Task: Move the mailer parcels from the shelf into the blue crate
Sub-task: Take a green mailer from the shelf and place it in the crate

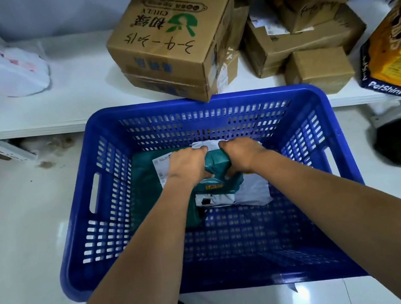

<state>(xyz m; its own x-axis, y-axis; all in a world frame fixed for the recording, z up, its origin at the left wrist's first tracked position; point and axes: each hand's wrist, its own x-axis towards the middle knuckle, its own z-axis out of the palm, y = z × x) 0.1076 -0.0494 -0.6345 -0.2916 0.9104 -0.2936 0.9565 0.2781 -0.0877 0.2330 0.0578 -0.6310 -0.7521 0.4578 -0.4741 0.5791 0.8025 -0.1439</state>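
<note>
Head view: at frame centre, the left hand (187,162) and right hand (242,155) each keep a clenched grip on a green mailer parcel (217,163), low inside the blue crate (123,273) over other mailers (253,189). Cardboard boxes (171,40) sit on the white shelf (41,107) across the upper frame.

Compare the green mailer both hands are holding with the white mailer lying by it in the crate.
The green mailer is teal and bunched up, gripped by the left hand and right hand; the white mailer is pale and lies flat, untouched. The green mailer sits on top of the pile, while the white mailer lies lower, partly covered. Both are soft plastic parcels inside the blue crate.
</note>
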